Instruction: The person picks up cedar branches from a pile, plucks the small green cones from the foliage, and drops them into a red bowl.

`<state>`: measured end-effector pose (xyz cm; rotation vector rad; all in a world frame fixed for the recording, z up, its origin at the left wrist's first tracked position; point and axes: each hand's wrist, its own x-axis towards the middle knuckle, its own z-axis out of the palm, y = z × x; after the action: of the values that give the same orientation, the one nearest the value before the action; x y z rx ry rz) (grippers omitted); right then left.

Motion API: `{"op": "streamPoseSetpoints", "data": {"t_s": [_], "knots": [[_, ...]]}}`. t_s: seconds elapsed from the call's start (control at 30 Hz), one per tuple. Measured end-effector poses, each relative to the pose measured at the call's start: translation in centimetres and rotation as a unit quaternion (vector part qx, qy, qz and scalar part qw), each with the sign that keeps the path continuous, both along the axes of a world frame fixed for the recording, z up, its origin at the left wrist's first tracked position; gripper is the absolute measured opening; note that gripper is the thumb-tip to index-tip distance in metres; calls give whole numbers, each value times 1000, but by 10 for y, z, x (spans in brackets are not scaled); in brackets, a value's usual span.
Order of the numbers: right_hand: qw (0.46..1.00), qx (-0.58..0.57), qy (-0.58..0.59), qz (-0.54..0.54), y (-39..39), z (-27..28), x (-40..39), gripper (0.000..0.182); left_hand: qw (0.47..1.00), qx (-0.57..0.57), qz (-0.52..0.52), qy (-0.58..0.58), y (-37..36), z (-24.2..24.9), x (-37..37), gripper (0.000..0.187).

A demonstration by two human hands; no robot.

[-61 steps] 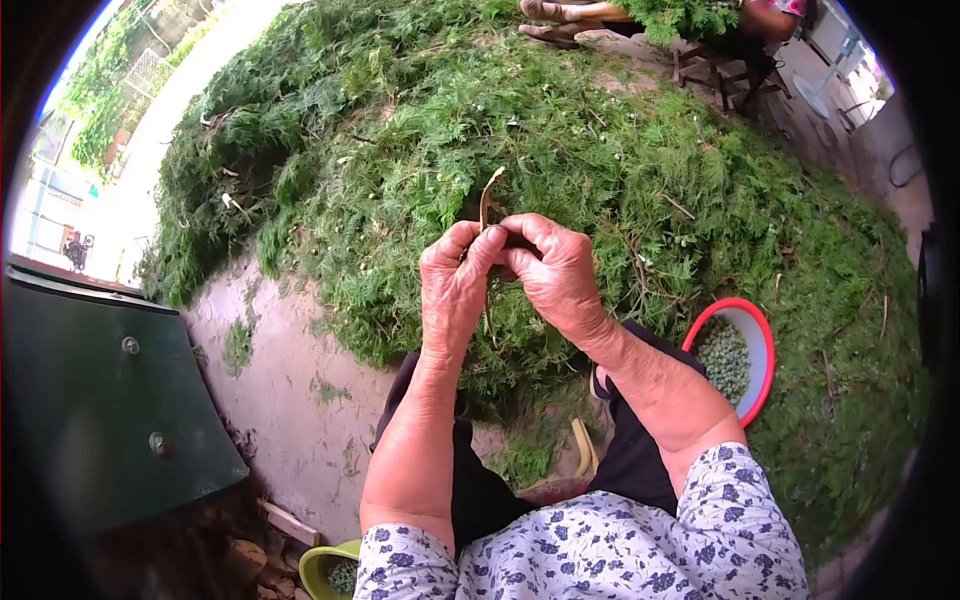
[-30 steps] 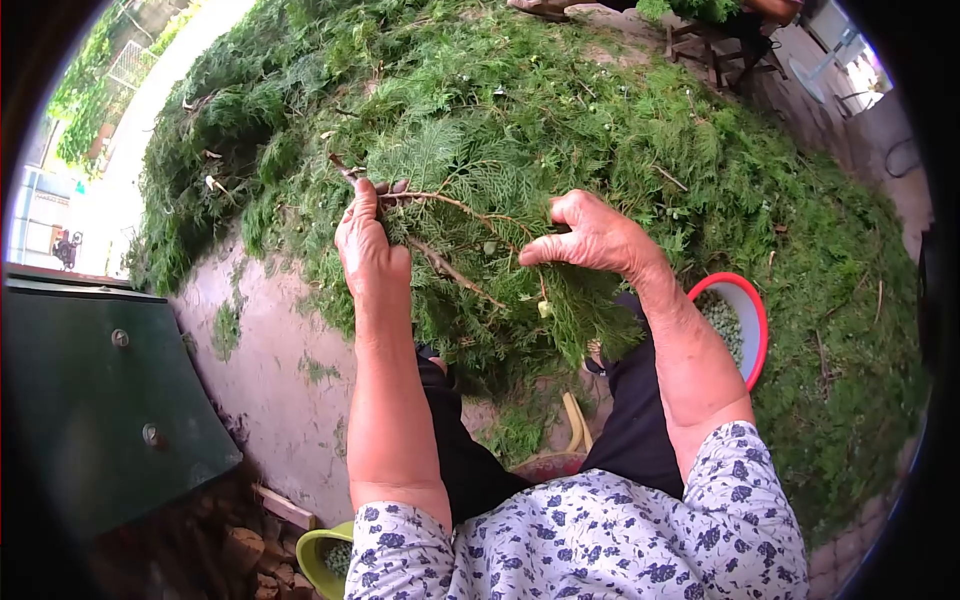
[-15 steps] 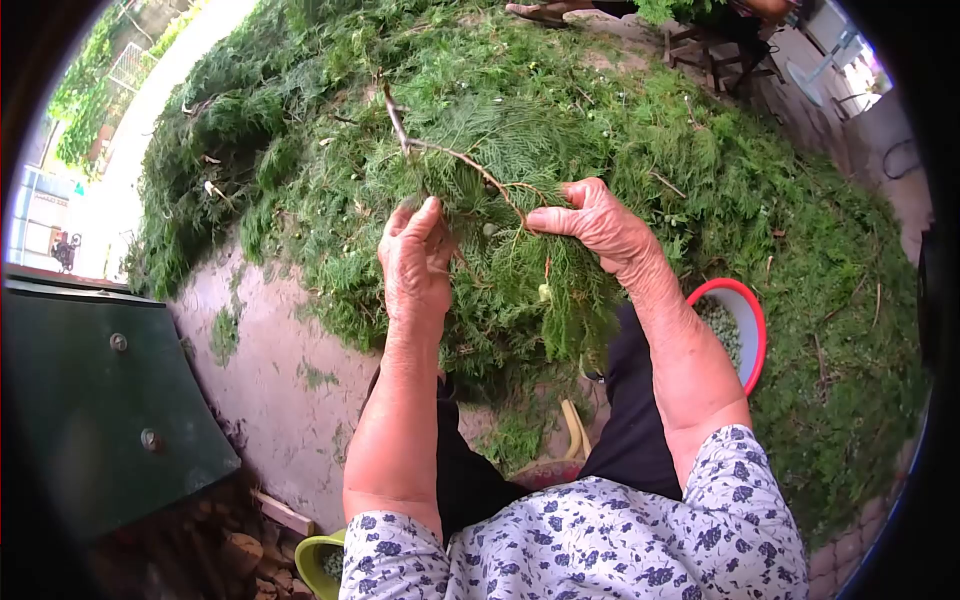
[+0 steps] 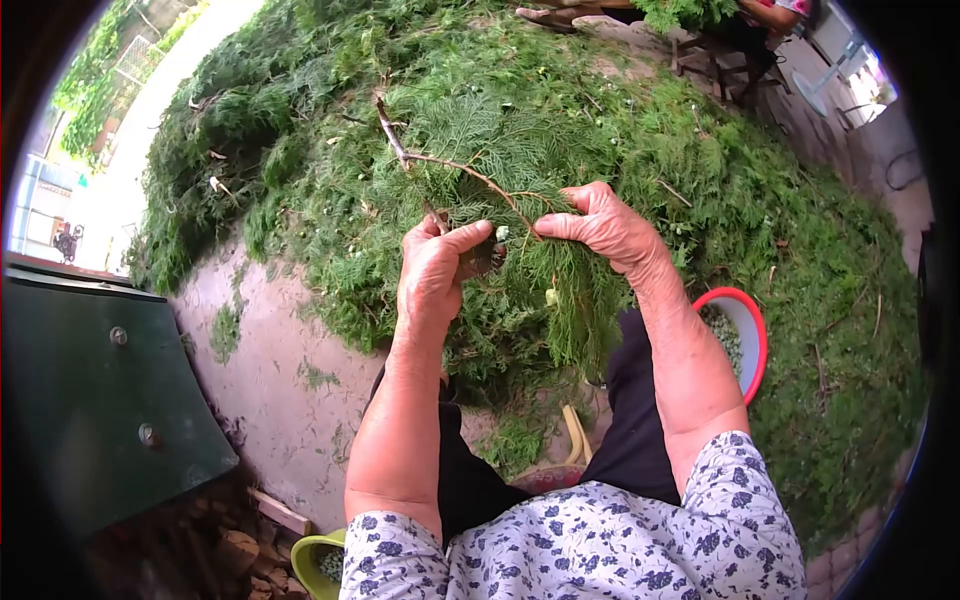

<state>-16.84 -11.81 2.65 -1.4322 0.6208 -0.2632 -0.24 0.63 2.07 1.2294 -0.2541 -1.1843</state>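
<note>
Holds a cut branch (image 4: 475, 175) up in front of the knees, over the near part of a broad heap of green cuttings (image 4: 270, 110). Pinches the slender stem between thumb and forefinger of the right hand (image 4: 610, 235), nearly closed, with leafy sprays (image 4: 580, 320) hanging just below. Curls the left hand (image 4: 430, 270) part-closed beside the thicker wood, with thumb reaching toward a pale round cone (image 4: 501, 233); cannot tell from this angle whether gripping anything there.

Looks to be in the midst of handling the branch in the air. Calls, in judgement, for a steady hold at the right and a light, exact touch at the left, given such thin, springy growth and such small cones among the fronds.

Lies, as a surface, on bare-looking ground (image 4: 270, 400) with scattered green bits; no worktop in use. To the right, near the right forearm, rests a red-rimmed basin (image 4: 762, 350) with small pale-green pieces (image 4: 722, 335) inside; at lower left, a yellow-green bowl (image 4: 302, 565) with similar contents. Shows beyond a dark green panel (image 4: 100, 390) at left, and at upper right another person (image 4: 770, 15) beside a wooden stool (image 4: 690, 55), near more greenery (image 4: 690, 12).
</note>
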Motion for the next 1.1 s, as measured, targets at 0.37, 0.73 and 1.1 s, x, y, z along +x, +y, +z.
{"op": "streamPoseSetpoints", "data": {"t_s": [0.37, 0.73, 1.1], "knots": [[916, -368, -83, -137, 30, 14, 22, 31, 999, -41, 30, 2, -1, -3, 3, 17], [996, -37, -44, -67, 33, 5, 35, 14, 997, -73, -8, -2, -1, 2, -3, 15], [955, 172, -175, -166, -3, -5, 4, 13, 987, -45, 103, 119, 4, -4, 27, 7]]}}
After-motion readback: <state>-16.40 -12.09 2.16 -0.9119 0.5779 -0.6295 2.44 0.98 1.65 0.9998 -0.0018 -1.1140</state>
